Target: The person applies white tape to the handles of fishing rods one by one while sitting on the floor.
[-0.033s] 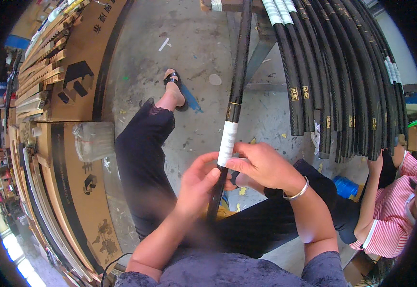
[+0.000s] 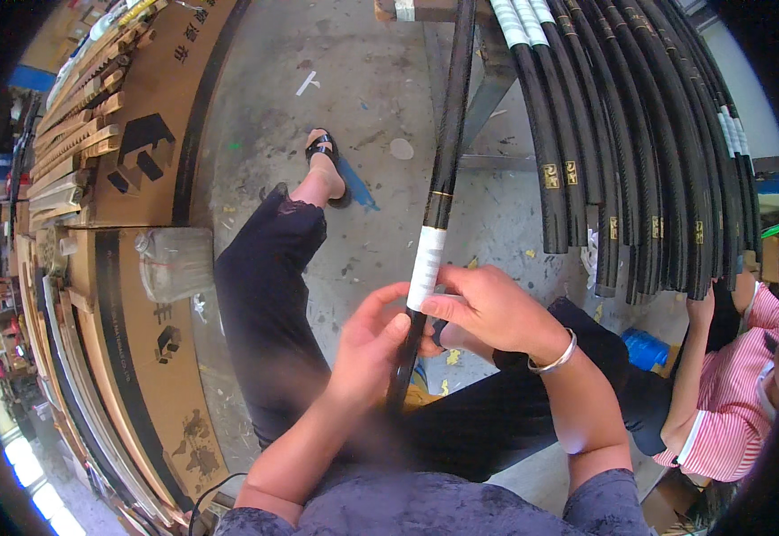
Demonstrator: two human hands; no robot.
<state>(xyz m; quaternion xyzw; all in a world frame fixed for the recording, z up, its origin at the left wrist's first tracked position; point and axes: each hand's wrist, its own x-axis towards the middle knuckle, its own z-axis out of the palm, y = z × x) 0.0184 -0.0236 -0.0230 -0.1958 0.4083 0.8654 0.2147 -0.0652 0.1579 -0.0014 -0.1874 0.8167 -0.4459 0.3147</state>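
A long black pole (image 2: 448, 147) with a woven-looking sheen and thin gold rings slants down from the top towards my lap. White banded wrapping (image 2: 427, 259) encircles it in front of me. My left hand (image 2: 367, 347) is closed round the pole just below the white wrapping, thumb on the near side. Against the lower end of the wrapping, my right hand (image 2: 501, 308) grips from the right with its thumb across the front. Its other fingertips are partly hidden behind the pole. A silver bangle (image 2: 557, 354) circles my right wrist.
Several similar black poles (image 2: 622, 179) hang over a support at the right. Another person in a red-striped top (image 2: 720, 415) sits there, one hand near the pole ends. At left, cardboard boxes (image 2: 152, 339) carry wooden strips (image 2: 94, 116) and a clear plastic bag (image 2: 175, 263). The floor is stained concrete.
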